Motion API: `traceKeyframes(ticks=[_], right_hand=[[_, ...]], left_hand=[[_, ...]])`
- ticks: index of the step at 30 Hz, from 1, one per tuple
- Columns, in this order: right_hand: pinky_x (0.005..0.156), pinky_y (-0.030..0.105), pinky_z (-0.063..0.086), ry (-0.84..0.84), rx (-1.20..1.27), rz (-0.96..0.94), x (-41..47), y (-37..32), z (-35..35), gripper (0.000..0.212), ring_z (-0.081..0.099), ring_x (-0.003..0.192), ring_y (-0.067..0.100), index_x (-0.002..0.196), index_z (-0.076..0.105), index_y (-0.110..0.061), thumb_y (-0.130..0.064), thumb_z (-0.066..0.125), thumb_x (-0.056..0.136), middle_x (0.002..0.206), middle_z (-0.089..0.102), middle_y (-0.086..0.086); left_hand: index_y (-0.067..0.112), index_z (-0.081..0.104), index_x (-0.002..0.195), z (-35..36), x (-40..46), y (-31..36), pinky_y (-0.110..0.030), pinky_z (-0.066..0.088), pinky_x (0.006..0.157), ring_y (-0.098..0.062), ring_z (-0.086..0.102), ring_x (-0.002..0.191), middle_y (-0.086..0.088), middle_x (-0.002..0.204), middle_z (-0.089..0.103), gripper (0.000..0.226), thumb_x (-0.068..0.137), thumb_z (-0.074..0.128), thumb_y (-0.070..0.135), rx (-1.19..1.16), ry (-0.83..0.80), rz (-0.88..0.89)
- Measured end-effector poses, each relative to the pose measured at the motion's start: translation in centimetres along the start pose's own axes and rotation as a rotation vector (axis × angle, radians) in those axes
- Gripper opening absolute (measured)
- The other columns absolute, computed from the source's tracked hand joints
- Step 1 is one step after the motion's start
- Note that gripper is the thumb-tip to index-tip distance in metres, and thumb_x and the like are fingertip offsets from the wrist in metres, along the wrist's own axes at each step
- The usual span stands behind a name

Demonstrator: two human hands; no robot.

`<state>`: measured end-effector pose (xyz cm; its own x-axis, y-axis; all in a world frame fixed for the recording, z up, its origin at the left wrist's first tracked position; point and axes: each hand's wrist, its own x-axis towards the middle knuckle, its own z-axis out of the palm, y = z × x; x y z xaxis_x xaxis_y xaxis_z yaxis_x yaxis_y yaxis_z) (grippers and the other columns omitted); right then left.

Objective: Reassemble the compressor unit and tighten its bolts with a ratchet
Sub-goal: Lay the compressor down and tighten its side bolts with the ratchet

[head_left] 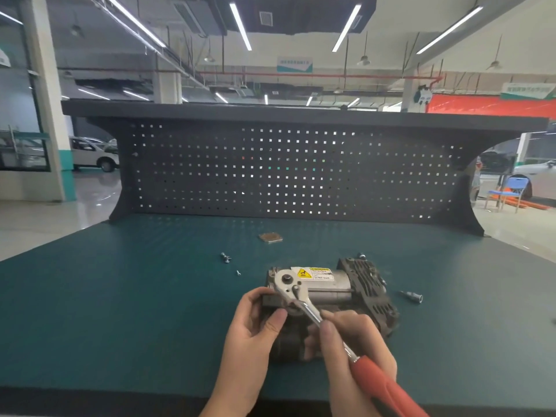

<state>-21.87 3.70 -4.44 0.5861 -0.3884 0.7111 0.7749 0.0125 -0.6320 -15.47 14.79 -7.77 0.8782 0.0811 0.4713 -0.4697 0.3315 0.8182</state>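
Looks heavy and rigid, this compressor [328, 299]: cast metal, finned black head at one end, smooth silver cylinder with a warning label on top. Unlikely to shift under light torque, though the cylinder offers a slick, rounded surface; better braced at the blocky end housing, where flat faces give purchase. Sits on the green bench [120, 296], directly under and beyond both hands.

Left hand [255, 323] curls round the near-left end of the unit, thumb pressed on its top edge, fingers wrapped over the far side: a steadying hold. Right hand [355, 344] pinches the ratchet [304, 299] shaft between thumb and fingertips, just ahead of the red handle, which runs back under the palm toward the wrist. A fine, narrow grip, suited to spinning a loose bolt rather than to final torque; moving back onto the red handle would give more leverage.

Ratchet head lies forward and left of the right fingertips, flat on the unit's top-left corner, just past the left thumb. Socket and bolt underneath hidden by the head.

Loose bolts [226, 257] rest well beyond the left hand; a socket [412, 296] lies right of the unit, away from the right hand.
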Motion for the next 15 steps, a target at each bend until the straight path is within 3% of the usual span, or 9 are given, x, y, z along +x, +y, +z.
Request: traceKeyframes(ticks=[3,6,9,15], right_hand=[[0.045,0.042,0.053,-0.123,-0.004,0.073,0.9,-0.3,-0.3,0.007,0.062,0.048,0.025,0.076,0.068,-0.024,-0.018,0.066,0.079,0.068,0.068,0.011],[0.042,0.037,0.051,-0.156,0.002,0.167,2.1,-0.3,-0.8,0.008,0.061,0.049,0.021,0.073,0.065,-0.021,-0.026,0.063,0.079,0.067,0.068,0.015],[0.045,0.029,0.047,-0.059,0.023,0.183,2.2,0.1,-1.0,0.013,0.061,0.050,0.023,0.071,0.064,-0.019,-0.018,0.057,0.081,0.065,0.068,0.017],[0.041,0.034,0.044,0.266,0.063,0.107,-0.6,-0.4,2.0,0.019,0.056,0.043,0.025,0.060,0.060,-0.013,-0.006,0.053,0.076,0.058,0.063,0.014]], left_hand=[[0.011,0.056,0.118,0.0,0.0,-0.1,-0.016,0.050,0.084,-0.012,0.067,0.104,-0.002,0.108,0.073,0.043,0.080,0.075,0.006,0.023,-0.035,-0.027],[0.021,0.055,0.118,0.2,-0.2,0.0,-0.012,0.049,0.082,-0.008,0.068,0.102,0.003,0.106,0.074,0.045,0.084,0.067,-0.008,0.136,-0.034,-0.029],[0.027,0.058,0.108,0.5,-0.3,-0.1,-0.008,0.046,0.079,-0.004,0.069,0.096,0.010,0.097,0.076,0.043,0.083,0.069,-0.005,0.280,0.056,0.005],[0.035,0.055,0.099,1.4,-0.5,0.1,-0.003,0.044,0.073,0.011,0.064,0.088,0.033,0.093,0.068,0.043,0.082,0.072,0.000,0.492,0.146,0.058]])
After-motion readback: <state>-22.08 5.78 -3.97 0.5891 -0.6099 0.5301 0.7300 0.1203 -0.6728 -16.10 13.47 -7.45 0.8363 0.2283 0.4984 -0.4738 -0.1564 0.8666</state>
